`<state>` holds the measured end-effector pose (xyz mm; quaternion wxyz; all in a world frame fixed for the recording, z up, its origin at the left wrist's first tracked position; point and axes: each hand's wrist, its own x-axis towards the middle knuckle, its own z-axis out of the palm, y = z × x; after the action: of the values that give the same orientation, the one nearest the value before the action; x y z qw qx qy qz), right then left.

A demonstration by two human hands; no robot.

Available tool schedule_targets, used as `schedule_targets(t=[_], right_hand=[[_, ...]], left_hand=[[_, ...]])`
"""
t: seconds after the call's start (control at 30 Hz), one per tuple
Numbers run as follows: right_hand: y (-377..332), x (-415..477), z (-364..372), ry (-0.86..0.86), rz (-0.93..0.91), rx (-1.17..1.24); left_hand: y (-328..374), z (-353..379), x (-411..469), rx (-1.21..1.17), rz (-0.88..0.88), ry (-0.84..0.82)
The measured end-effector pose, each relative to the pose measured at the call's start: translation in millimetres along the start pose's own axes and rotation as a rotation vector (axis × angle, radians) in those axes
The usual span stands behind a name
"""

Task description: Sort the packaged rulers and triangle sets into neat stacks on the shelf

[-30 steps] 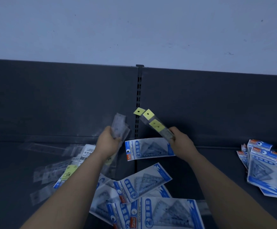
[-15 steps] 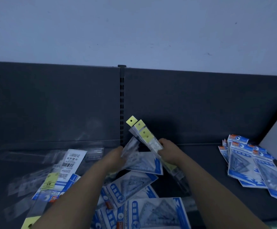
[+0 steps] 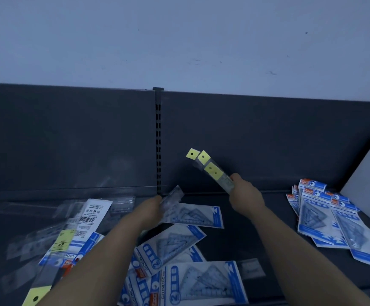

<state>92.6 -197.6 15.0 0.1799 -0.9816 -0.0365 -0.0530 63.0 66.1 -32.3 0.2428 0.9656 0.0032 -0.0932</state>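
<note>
My right hand point(image 3: 244, 198) grips a bundle of clear packaged rulers with yellow hang tabs point(image 3: 210, 170), held up and tilted to the upper left above the dark shelf point(image 3: 241, 239). My left hand point(image 3: 149, 209) is closed on a clear ruler pack point(image 3: 173, 197) just over a triangle set point(image 3: 198, 215) lying flat. Several blue-and-white triangle sets point(image 3: 173, 246) lie scattered in front of me. A stack of triangle sets point(image 3: 325, 219) sits at the right.
Loose clear ruler packs and a white barcode card point(image 3: 91, 214) lie spread on the left of the shelf. The dark back panel has a slotted upright point(image 3: 158, 140) in the middle. A pale board point(image 3: 369, 180) leans at the far right.
My right hand has risen and moved right with the yellow-tabbed rulers. My left hand has come up a little, holding a clear ruler pack. The view has shifted.
</note>
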Motion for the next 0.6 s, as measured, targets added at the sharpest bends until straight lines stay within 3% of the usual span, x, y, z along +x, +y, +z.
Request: schedule_targets(t=[0.1, 0.27, 0.6], right_hand=[[-2, 5, 2, -0.156, -0.027, 0.092], [-20, 1, 29, -0.317, -0.11, 0.073], [-11, -2, 60, -0.31, -0.155, 0.058]], left_hand=[[7, -13, 3, -0.016, -0.015, 0.108], [30, -28, -2, -0.261, -0.038, 0.304], [4, 11, -17, -0.016, -0.155, 0.057]])
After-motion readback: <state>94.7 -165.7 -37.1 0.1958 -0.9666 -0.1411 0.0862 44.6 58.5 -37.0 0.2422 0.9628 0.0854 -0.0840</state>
